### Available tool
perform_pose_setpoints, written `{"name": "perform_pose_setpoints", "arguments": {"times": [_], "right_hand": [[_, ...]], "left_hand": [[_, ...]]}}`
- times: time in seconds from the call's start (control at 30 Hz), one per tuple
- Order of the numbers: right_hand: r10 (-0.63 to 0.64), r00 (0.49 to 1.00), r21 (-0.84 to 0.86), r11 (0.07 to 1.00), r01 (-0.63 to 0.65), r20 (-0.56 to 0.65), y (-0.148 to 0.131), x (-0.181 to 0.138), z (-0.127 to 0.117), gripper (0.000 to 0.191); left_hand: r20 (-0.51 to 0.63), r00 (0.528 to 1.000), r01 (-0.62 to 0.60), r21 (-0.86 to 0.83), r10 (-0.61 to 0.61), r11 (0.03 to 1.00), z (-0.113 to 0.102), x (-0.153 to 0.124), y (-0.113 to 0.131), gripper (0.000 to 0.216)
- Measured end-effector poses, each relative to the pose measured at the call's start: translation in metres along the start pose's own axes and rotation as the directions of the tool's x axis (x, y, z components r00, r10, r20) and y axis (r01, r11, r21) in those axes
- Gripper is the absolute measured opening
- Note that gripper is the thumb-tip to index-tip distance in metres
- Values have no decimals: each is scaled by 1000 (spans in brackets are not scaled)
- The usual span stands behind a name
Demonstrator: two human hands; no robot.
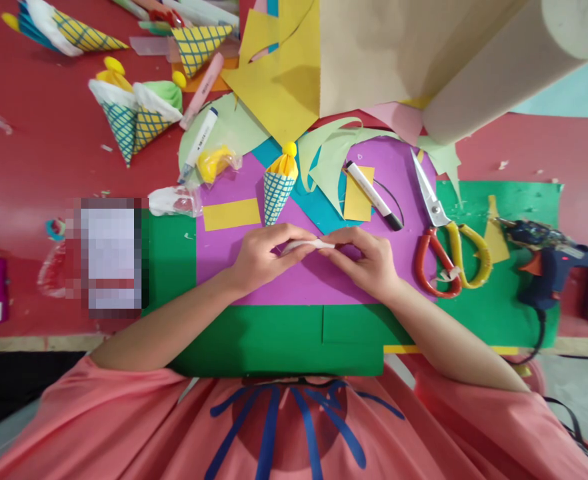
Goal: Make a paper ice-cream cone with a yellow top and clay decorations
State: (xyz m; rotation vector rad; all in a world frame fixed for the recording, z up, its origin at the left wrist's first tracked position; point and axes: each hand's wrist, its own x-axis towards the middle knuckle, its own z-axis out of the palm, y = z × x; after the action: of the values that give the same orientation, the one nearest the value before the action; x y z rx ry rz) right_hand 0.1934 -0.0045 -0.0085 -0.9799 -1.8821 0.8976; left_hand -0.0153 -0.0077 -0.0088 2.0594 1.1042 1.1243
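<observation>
A small strip of white modelling clay (310,245) stretches between my two hands above the purple sheet (274,283). My left hand (269,253) pinches one end between thumb and fingers. The other end is pinched the same way by my right hand (367,257). Just beyond them lies a paper cone (277,193) with a blue grid, a yellow pleated top and a yellow ball. To its left are a yellow strip (231,215), a plastic wrap of yellow clay (217,163) and a bag of white clay (171,200).
Large scissors (434,227) with red and yellow handles lie on the right, before a blue glue gun (554,267). A black-capped marker (374,195) rests near green paper scraps (331,167). More finished cones (119,110) are at upper left. A large paper roll (499,73) stretches across upper right.
</observation>
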Motion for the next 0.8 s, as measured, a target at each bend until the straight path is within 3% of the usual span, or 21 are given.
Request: {"name": "perform_pose_setpoints", "arguments": {"times": [0.13, 0.27, 0.4, 0.57, 0.8], "right_hand": [[31, 999, 6, 1000, -31, -14, -1, 0, -1, 7], [66, 998, 52, 997, -66, 1, 1, 0, 0, 14], [95, 995, 163, 982, -98, 28, 4, 0, 2, 45], [-2, 1000, 24, 1000, 2, 17, 3, 0, 1, 16], [6, 1000, -30, 1000, -6, 9, -1, 1, -1, 6]], "left_hand": [[50, 998, 48, -44, -46, 998, 0, -1, 0, 38], [12, 998, -60, 66, 59, 996, 2, -1, -2, 18], [-21, 999, -34, 53, 35, 998, 2, 0, 0, 14], [-29, 999, -38, 62, 39, 997, 2, 0, 1, 11], [-19, 1000, -13, 42, 14, 999, 1, 0, 1, 13]]}}
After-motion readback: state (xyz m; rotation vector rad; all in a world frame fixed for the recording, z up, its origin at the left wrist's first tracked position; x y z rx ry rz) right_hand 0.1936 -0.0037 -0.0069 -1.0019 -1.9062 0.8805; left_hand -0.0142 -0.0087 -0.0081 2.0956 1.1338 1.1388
